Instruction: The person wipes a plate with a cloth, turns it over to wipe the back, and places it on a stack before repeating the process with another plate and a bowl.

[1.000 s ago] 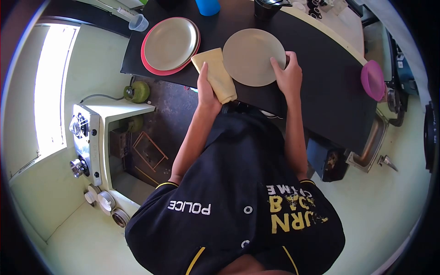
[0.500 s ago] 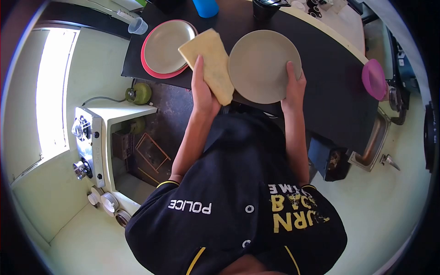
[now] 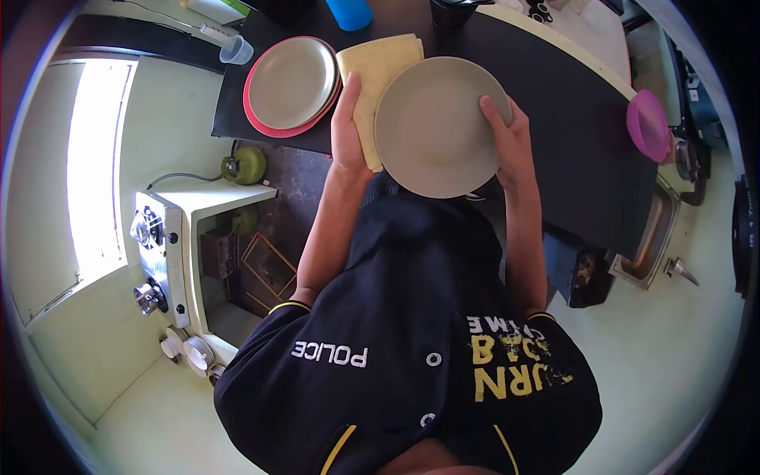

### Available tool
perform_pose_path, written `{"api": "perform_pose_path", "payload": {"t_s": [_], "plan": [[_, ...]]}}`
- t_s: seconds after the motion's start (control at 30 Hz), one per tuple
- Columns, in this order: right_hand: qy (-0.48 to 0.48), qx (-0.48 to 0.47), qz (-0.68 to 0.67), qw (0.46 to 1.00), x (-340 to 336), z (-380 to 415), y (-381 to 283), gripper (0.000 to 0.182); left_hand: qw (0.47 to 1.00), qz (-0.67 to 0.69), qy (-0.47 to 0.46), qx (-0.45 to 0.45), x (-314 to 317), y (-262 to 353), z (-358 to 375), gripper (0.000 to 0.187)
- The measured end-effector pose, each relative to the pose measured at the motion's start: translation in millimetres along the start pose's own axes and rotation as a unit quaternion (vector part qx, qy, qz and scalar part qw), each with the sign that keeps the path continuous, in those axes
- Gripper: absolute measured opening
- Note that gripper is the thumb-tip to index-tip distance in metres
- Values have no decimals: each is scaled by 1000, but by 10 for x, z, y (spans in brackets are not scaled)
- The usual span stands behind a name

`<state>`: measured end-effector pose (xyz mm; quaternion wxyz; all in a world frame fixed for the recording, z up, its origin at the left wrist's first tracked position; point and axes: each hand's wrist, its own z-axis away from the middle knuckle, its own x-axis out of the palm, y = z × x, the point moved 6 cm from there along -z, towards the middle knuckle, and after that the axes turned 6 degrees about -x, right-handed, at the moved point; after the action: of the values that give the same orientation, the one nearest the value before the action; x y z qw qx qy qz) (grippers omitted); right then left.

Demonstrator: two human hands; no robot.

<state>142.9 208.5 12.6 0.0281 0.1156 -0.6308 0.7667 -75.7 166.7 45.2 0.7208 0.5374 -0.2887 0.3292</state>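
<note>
A round beige plate (image 3: 435, 131) is gripped at its right rim by my right hand (image 3: 509, 138), thumb on the upper face. My left hand (image 3: 348, 131) holds a folded yellow cloth (image 3: 388, 59), which lies partly behind the plate's left side. The left thumb rests along the cloth's near edge; the other fingers are hidden beneath it. Left of the cloth, a stack on the counter has another beige plate (image 3: 291, 85) on top and a larger red plate (image 3: 257, 119) underneath.
The black counter (image 3: 574, 150) curves around to a metal sink (image 3: 653, 237) at right. A blue cup (image 3: 350, 13), a black utensil holder (image 3: 451, 14) and a pink bowl (image 3: 648, 127) stand along it. A stove (image 3: 162, 253) and a green gas cylinder (image 3: 247, 166) are at left.
The plate has shifted left and slightly nearer my body, now overlapping the cloth. The cloth has turned more upright and slid behind the plate. Both hands keep their holds.
</note>
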Motion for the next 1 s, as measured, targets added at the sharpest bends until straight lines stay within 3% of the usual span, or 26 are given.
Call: {"api": "perform_pose_path", "payload": {"t_s": [0.1,0.2,0.3,0.5,0.73,0.83,0.93,1.0], "plan": [[4,11,-49,999,89,12,13,44,999,8,40,35,69,-20,111,67],[13,31,-91,995,179,65,40,45,996,37,20,76,171,-44,279,66],[11,59,-139,989,298,106,94,46,990,-17,54,131,274,-41,416,66],[56,57,-242,967,492,54,118,47,978,-78,25,193,400,-242,560,68],[136,0,-300,944,614,4,-92,40,980,-71,-9,188,515,-484,471,71],[164,-53,-275,946,569,61,-173,38,978,-21,88,190,464,-483,464,71],[146,-78,-228,959,501,151,-312,35,975,-7,132,176,376,-257,406,68],[64,-79,-174,980,418,204,-393,40,984,30,124,126,327,-34,355,59]]}}
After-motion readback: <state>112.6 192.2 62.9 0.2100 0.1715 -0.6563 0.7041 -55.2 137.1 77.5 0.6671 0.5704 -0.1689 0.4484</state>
